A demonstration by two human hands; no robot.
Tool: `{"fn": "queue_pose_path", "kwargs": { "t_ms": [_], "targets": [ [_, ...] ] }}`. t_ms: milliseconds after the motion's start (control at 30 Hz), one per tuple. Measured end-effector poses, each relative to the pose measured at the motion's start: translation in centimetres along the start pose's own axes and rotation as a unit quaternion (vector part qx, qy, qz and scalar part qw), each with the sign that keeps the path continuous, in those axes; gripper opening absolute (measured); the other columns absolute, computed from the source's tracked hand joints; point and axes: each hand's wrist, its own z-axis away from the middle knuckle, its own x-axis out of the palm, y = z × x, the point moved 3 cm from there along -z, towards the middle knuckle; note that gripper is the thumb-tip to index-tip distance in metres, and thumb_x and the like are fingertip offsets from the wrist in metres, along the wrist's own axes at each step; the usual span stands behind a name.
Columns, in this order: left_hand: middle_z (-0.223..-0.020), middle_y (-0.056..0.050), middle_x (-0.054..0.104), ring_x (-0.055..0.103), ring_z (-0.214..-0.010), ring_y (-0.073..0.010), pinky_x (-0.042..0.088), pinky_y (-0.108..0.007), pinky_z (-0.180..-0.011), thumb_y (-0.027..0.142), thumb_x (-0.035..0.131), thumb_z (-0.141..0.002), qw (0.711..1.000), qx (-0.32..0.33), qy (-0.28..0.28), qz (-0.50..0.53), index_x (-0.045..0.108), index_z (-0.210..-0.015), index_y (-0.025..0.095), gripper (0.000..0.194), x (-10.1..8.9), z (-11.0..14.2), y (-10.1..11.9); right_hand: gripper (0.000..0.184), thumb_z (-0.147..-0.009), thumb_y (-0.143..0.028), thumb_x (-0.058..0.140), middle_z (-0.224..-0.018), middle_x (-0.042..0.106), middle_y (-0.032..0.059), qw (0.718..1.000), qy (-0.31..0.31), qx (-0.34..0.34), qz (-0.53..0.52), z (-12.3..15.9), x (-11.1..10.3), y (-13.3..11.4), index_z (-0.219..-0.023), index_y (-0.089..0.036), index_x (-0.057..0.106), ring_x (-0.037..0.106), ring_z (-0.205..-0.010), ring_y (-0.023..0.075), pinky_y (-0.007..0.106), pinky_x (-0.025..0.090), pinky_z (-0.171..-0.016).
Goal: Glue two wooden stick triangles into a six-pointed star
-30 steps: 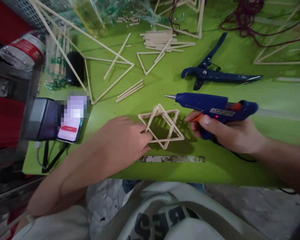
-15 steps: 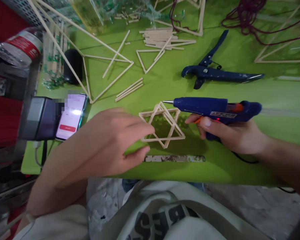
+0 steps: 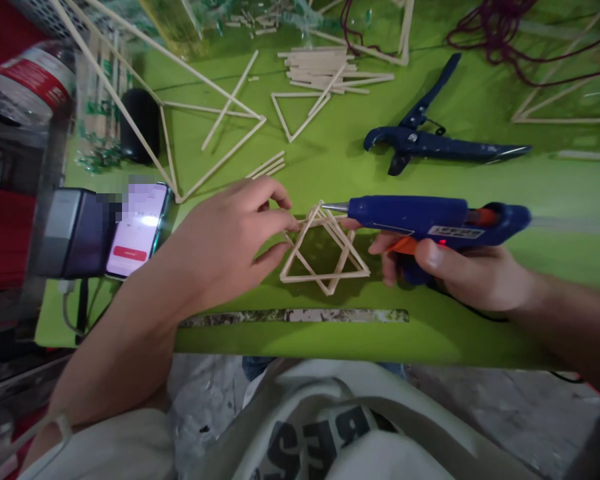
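A six-pointed star frame of thin wooden sticks (image 3: 325, 276) stands on the green table in front of me. My left hand (image 3: 225, 243) is at its left point, thumb and fingers closed about that corner, which they hide. In my right hand (image 3: 473, 273) is a blue hot glue gun (image 3: 410, 213), its red light lit and a finger by the orange trigger. The metal nozzle points left, at the star's top point; whether it touches the wood I cannot tell.
Dark blue cutters (image 3: 415, 141) lie beyond the glue gun. Behind the star are a small stick triangle (image 3: 281, 119) and a stick pile (image 3: 320, 67). At left are a larger stick frame (image 3: 220, 160), a phone (image 3: 137, 230) and a bottle (image 3: 30, 83). A flat strip (image 3: 347, 316) lies near the front edge.
My left hand has drawn back and up from over the star's left side to its left upper point, its fingers now curled. The glue gun's nozzle has shifted slightly left.
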Motion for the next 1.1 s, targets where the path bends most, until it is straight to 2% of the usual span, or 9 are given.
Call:
{"fn": "queue_pose_path", "kwargs": {
  "t_ms": [133,267,367,467,700,800,867,933,1100],
  "targets": [
    [-0.145,-0.018,0.078,0.08,-0.129,-0.0366,0.068,-0.053,-0.106,0.03,0.055,-0.122,1.0,-0.004,-0.027,0.0,0.092,-0.131,0.023,0.038,0.3,-0.1,-0.1,0.052,-0.105,-0.077,0.093,-0.113,0.094,0.0135,1.0,-0.013,0.0,0.011,0.1,-0.1,0.4,-0.112,-0.025,0.096,0.087,-0.073,0.0235,0.032,0.066,-0.058],
    [-0.14,-0.019,0.08,0.08,-0.126,-0.0366,0.069,-0.054,-0.109,0.028,0.054,-0.122,1.0,0.009,-0.021,-0.005,0.093,-0.125,0.019,0.04,0.3,-0.3,0.0,0.044,-0.11,-0.071,0.09,-0.115,0.095,0.0127,0.999,-0.038,-0.02,0.012,-0.3,0.0,0.1,-0.115,-0.028,0.098,0.088,-0.074,0.0217,0.028,0.063,-0.057],
    [-0.139,-0.02,0.081,0.081,-0.127,-0.0373,0.069,-0.056,-0.113,0.027,0.053,-0.122,1.0,0.002,-0.027,-0.009,0.093,-0.123,0.018,0.041,0.4,-0.5,0.2,0.046,-0.109,-0.076,0.088,-0.108,0.095,0.0104,0.999,-0.044,-0.016,0.025,-0.5,0.0,0.0,-0.112,-0.032,0.099,0.089,-0.076,0.0233,0.028,0.061,-0.056],
    [-0.14,-0.02,0.081,0.081,-0.129,-0.038,0.069,-0.056,-0.114,0.027,0.051,-0.123,0.999,-0.005,-0.037,-0.015,0.093,-0.122,0.018,0.043,0.4,-0.6,0.5,0.049,-0.108,-0.08,0.087,-0.118,0.095,0.0104,0.999,-0.044,-0.01,0.024,-0.5,0.0,0.1,-0.113,-0.033,0.099,0.09,-0.076,0.0248,0.03,0.062,-0.054],
    [-0.147,-0.017,0.079,0.076,-0.136,-0.035,0.066,-0.054,-0.122,0.029,0.051,-0.124,0.999,-0.015,-0.036,-0.017,0.088,-0.133,0.017,0.04,-0.1,-0.3,0.0,0.04,-0.112,-0.066,0.089,-0.131,0.092,0.0147,0.999,-0.014,-0.043,-0.011,-0.4,0.0,0.1,-0.113,-0.026,0.096,0.084,-0.072,0.0187,0.032,0.066,-0.062],
    [-0.15,-0.017,0.078,0.074,-0.14,-0.0359,0.064,-0.054,-0.125,0.028,0.054,-0.122,0.998,-0.024,-0.053,-0.006,0.086,-0.135,0.019,0.036,-0.1,-0.3,-0.4,0.039,-0.112,-0.065,0.09,-0.109,0.09,0.0106,0.998,0.013,-0.055,0.013,-0.2,-0.2,0.2,-0.107,-0.026,0.095,0.076,-0.066,0.0152,0.029,0.065,-0.06],
    [-0.149,-0.016,0.08,0.075,-0.14,-0.0367,0.063,-0.054,-0.124,0.026,0.059,-0.119,0.998,-0.026,-0.06,0.002,0.086,-0.133,0.02,0.031,0.0,-0.4,-0.5,0.044,-0.11,-0.07,0.09,-0.083,0.081,0.0059,0.998,0.032,-0.034,0.051,0.1,-0.5,0.5,-0.105,-0.026,0.094,0.073,-0.062,0.0166,0.028,0.062,-0.056],
    [-0.148,-0.015,0.082,0.077,-0.141,-0.037,0.064,-0.053,-0.122,0.026,0.063,-0.117,0.997,-0.038,-0.065,0.005,0.084,-0.134,0.021,0.028,0.2,-0.6,-0.7,0.053,-0.107,-0.079,0.088,-0.071,0.074,0.0045,0.995,0.04,-0.001,0.094,0.4,-0.9,1.0,-0.103,-0.026,0.093,0.072,-0.06,0.0196,0.031,0.061,-0.054],
    [-0.14,-0.011,0.088,0.083,-0.134,-0.0376,0.066,-0.051,-0.111,0.034,0.068,-0.114,0.992,-0.086,-0.091,0.0,0.082,-0.139,0.026,0.03,0.6,-0.9,-0.9,0.058,-0.105,-0.085,0.086,-0.082,0.081,0.0077,0.989,0.032,0.026,0.144,1.0,-1.7,1.6,-0.105,-0.027,0.093,0.074,-0.065,0.0234,0.036,0.061,-0.056]
  ]
}}
